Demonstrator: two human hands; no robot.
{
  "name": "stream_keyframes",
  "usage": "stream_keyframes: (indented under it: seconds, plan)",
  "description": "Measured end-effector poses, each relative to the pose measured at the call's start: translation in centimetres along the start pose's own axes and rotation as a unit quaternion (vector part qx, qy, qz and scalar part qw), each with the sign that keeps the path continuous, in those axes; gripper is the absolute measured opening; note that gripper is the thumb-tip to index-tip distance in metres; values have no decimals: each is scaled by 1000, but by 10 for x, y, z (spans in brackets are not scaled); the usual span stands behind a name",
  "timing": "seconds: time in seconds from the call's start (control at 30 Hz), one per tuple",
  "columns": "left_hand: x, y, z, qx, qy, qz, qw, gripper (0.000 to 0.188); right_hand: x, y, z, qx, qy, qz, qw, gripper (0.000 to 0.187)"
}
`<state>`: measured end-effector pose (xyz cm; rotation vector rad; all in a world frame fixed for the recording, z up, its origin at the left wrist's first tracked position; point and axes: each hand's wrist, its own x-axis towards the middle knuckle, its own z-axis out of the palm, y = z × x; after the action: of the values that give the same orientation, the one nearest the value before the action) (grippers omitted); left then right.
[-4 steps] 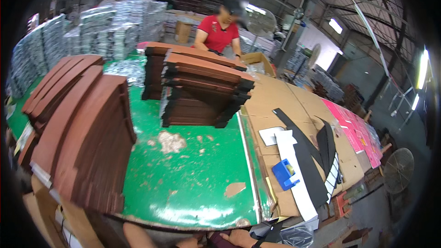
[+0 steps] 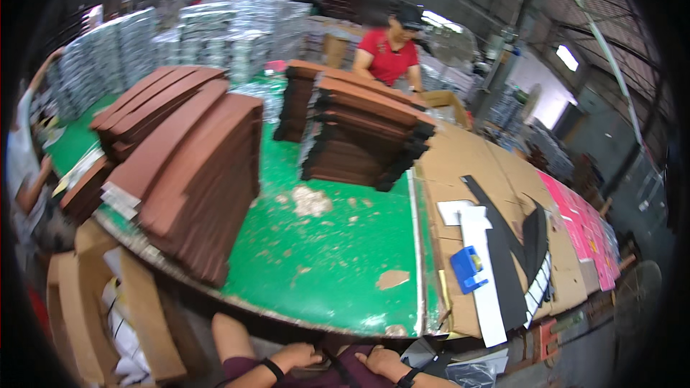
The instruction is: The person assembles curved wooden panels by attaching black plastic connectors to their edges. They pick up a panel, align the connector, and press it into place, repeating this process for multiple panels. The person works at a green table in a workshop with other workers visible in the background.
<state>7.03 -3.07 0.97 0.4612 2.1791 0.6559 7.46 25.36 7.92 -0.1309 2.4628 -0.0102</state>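
- Head view: the left hand (image 2: 300,356) and right hand (image 2: 381,360) are close together against maroon clothing (image 2: 355,354), just below the bench (image 2: 334,291); whether their curled fingers grasp anything, I cannot tell.
- Same view: brown panels (image 2: 205,179) stand stacked on the bench's left; a blue tape dispenser (image 2: 468,270) sits right.

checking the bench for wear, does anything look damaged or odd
Yes: the green tabletop looks damaged. A large pale patch shows in front of the dark-edged stack, with smaller spots scattered nearby, breaking up the otherwise glossy green.
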Motion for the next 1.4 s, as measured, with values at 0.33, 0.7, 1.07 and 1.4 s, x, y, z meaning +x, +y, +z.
stream_keyframes:
  seconds: [0.33, 0.7, 1.07, 1.4]
  plan:
    - [-206, -2, -36, -361, 465, 54, 806, 32, -94, -72, -131, 96, -13, -362, 927, 60]
    - [-197, -18, -123, -537, 652, 65, 531, 63, 4, -213, -204, 268, 172, -464, 826, 87]
    - [-176, -28, -138, -522, 665, 10, 535, 47, 34, -317, -154, 217, 318, -452, 805, 105]
    - [-186, -22, -141, -524, 645, -5, 556, 45, 35, -348, -152, 257, 366, -423, 788, 94]
